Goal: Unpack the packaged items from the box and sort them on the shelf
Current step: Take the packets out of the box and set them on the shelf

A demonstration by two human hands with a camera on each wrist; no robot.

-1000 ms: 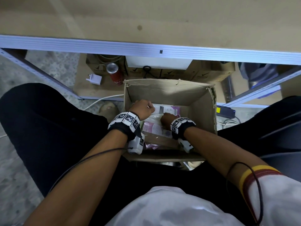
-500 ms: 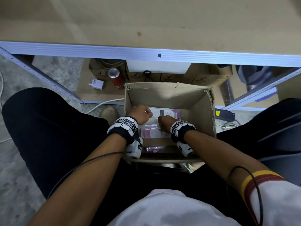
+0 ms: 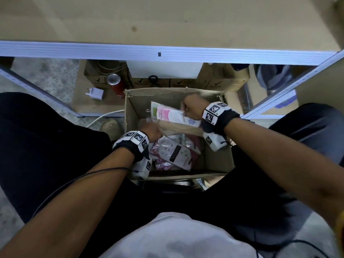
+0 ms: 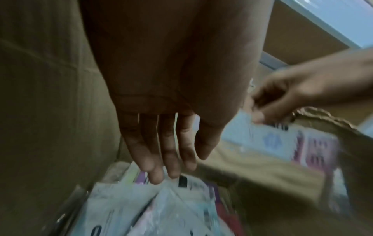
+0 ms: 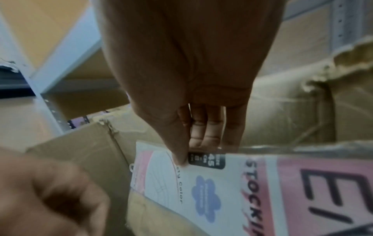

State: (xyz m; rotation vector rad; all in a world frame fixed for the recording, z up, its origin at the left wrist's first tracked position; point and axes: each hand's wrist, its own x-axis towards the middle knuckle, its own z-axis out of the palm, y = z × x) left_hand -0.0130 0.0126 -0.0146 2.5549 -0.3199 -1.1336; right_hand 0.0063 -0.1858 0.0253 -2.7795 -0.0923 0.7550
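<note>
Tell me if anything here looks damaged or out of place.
The brown cardboard box has torn, ragged top corners, seen best from the right wrist. On the lower shelf behind it, a red drink can and a white plug adapter sit among brown cartons, unlike the packaged goods. Nothing looks spilled.

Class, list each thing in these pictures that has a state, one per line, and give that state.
Cardboard box: open at the top, packets inside.
Stocking packet: sealed, lifted above the other packets, pinched by the right hand.
Left hand: fingers straight, tips reaching to the packets in the box.
Red can: upright, beyond the box.
</note>
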